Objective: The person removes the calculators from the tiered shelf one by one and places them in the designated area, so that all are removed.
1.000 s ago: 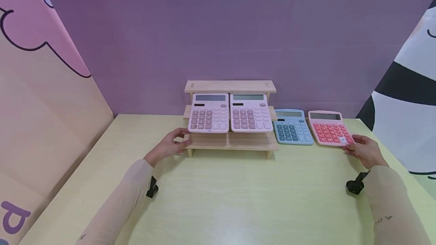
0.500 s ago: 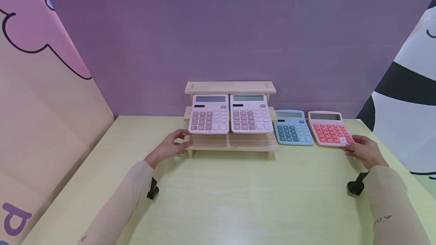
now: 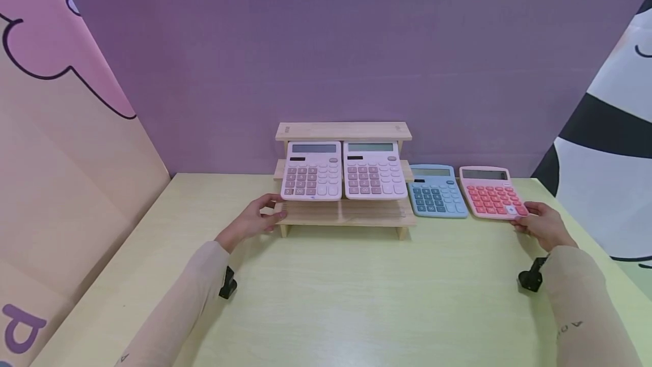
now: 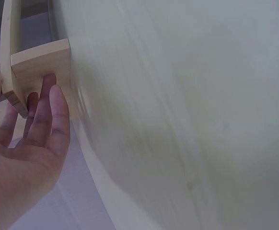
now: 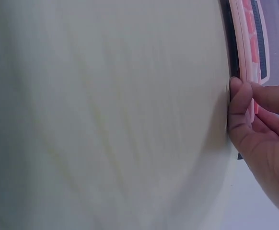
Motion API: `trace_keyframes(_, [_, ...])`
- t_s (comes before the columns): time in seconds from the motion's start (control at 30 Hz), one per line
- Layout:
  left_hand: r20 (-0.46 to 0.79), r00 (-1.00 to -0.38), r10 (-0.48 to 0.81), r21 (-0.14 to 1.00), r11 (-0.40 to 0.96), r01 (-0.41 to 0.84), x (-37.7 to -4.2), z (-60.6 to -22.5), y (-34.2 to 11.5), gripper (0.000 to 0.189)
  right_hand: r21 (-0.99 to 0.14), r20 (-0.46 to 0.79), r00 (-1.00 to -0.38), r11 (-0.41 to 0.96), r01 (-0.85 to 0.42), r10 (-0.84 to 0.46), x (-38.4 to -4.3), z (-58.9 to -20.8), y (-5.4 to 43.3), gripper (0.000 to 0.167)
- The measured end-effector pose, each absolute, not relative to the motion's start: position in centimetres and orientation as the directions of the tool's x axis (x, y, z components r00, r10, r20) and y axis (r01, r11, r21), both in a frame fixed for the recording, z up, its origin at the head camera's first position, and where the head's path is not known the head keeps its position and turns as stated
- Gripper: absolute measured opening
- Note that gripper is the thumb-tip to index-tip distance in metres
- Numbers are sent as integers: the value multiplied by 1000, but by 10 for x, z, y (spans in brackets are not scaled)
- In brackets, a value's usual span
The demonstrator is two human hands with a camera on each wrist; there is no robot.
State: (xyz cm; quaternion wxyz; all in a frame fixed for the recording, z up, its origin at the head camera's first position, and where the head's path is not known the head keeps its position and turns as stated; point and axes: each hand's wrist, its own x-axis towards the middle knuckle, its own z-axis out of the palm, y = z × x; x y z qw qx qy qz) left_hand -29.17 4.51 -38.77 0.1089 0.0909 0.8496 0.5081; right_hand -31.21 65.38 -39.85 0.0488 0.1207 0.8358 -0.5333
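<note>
My left hand (image 3: 251,220) grips the left end of the lowest board of a small tiered wooden shelf (image 3: 346,217). In the left wrist view, fingers (image 4: 41,115) reach under the board end (image 4: 14,91). Two pale pink calculators (image 3: 312,171) lean side by side on the shelf, screens up. To its right, a blue calculator (image 3: 438,191) lies on the table, beside a pink calculator (image 3: 491,192) with coral keys. My right hand (image 3: 545,225) pinches that one's near right corner; in the right wrist view the thumb and fingers (image 5: 242,103) close on its edge.
The shelf's top board (image 3: 343,130) stands close to a purple backdrop (image 3: 326,44). Patterned panels (image 3: 66,186) flank the pale wooden table (image 3: 356,293) on both sides. A black camera mount (image 3: 531,277) sits at each wrist.
</note>
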Motion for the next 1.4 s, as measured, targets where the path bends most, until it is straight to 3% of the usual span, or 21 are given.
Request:
trace_keyframes(0.9, [-95,-959,266,879,475,44,-292,-388,44,48,-841,-228,-958,460,283,173,-302,-386,654,68])
trace_keyframes(1.4, [-86,-960,266,871,488,57,-295,-392,43,48,-800,-113,-989,582,147,95,-303,-379,640,68])
